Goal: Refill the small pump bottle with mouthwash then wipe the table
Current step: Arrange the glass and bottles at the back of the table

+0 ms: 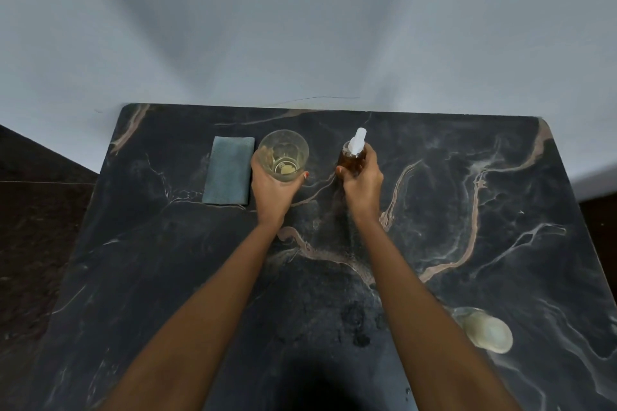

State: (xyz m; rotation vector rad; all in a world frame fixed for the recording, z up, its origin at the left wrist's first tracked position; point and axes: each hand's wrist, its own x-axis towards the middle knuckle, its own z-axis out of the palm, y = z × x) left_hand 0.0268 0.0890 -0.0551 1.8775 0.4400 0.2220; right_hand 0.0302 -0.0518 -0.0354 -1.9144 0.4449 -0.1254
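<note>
Early yet — both hands out on the dark marble table (pixel 434 243). Left hand (pixel 272 185) wrapped round the glass (pixel 283 155), a little pale liquid at its bottom; right hand (pixel 362 182) closed about the amber pump bottle (pixel 350 157), white pump on. Folded cloth (pixel 228 170) just beside the glass, untouched. Next, probably: unscrewing the pump — steady grip needed, bottle upright.

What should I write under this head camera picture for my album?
Left hand grips a glass, right hand grips a pump bottle, cloth waiting on the dark table.
</note>
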